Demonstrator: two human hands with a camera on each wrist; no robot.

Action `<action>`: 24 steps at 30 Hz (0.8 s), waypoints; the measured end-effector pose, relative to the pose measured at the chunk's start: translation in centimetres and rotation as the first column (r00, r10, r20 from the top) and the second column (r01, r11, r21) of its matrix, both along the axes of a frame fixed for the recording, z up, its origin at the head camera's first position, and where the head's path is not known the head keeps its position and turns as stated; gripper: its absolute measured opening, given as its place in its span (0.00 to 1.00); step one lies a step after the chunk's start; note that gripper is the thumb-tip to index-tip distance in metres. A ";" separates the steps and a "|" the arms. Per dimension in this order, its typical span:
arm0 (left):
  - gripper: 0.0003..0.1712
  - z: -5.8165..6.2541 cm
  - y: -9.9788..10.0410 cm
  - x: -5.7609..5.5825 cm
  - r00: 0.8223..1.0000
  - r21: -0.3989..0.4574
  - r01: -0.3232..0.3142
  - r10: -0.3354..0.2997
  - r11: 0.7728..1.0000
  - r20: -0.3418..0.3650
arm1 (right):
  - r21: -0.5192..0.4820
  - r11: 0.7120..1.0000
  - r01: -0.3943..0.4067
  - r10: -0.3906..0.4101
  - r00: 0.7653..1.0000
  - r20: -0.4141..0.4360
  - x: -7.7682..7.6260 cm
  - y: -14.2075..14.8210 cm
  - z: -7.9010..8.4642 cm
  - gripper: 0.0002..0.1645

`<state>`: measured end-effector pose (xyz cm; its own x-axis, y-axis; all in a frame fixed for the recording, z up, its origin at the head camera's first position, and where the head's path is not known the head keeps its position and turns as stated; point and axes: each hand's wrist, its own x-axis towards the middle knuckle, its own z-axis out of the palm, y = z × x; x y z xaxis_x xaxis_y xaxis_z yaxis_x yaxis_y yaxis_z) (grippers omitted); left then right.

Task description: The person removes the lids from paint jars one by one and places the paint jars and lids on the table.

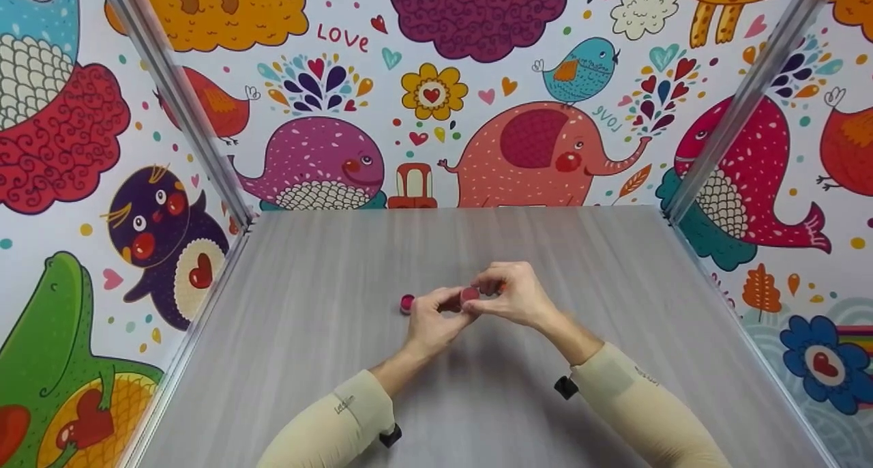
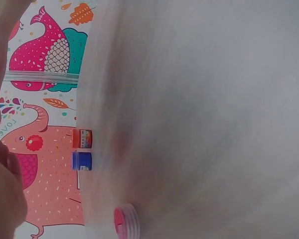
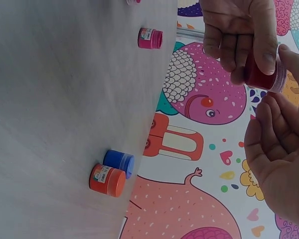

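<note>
Both hands meet over the table around a small red paint jar (image 3: 259, 74). My left hand (image 1: 436, 321) grips the jar's body, thumb laid along its side. The thumb and fingers of my right hand (image 1: 515, 294) pinch the clear ridged lid (image 3: 280, 77) at the jar's end. Seen from the head, a round dull-red face (image 1: 469, 295) shows between the fingertips. A lidless pink paint jar (image 3: 150, 38) stands on the table just left of my left hand. In the left wrist view, the left hand (image 2: 7, 186) is cut off at the edge and the red jar is mostly hidden.
An orange paint jar (image 3: 107, 180) and a blue paint jar (image 3: 118, 162) stand side by side, largely hidden behind the right hand in the head view. A pink ridged round piece (image 2: 127, 221) lies on the grey table (image 1: 327, 263). Patterned walls (image 1: 430, 45) enclose the table's back and sides.
</note>
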<state>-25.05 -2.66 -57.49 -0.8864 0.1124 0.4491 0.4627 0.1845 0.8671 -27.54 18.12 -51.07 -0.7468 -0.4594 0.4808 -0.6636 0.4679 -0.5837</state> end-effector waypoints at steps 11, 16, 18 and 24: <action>0.13 0.0 -0.1 0.0 1.000 -0.007 0.007 -0.008 1.000 -0.021 | -0.008 0.999 -0.035 0.035 0.999 -0.003 -0.1 -0.1 -0.2 0.12; 0.14 0.2 -0.1 -0.1 1.000 -0.022 0.017 -0.018 1.000 -0.011 | -0.009 0.998 -0.058 0.058 0.998 -0.015 -0.2 0.0 0.0 0.11; 0.15 0.2 -0.2 -0.1 1.000 -0.025 0.022 -0.022 0.999 -0.008 | -0.006 0.998 -0.068 0.068 0.997 -0.024 -0.2 0.0 0.0 0.11; 0.15 -0.1 -0.2 -0.1 0.999 -0.038 0.031 -0.031 0.999 -0.013 | 0.013 0.994 -0.111 0.112 0.992 -0.058 -0.4 0.1 -0.2 0.12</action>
<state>-25.16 -2.85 -57.62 -0.8760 0.1569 0.4560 0.4805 0.2023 0.8534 -27.94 18.25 -51.30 -0.6615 -0.5430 0.5173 -0.7447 0.3944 -0.5383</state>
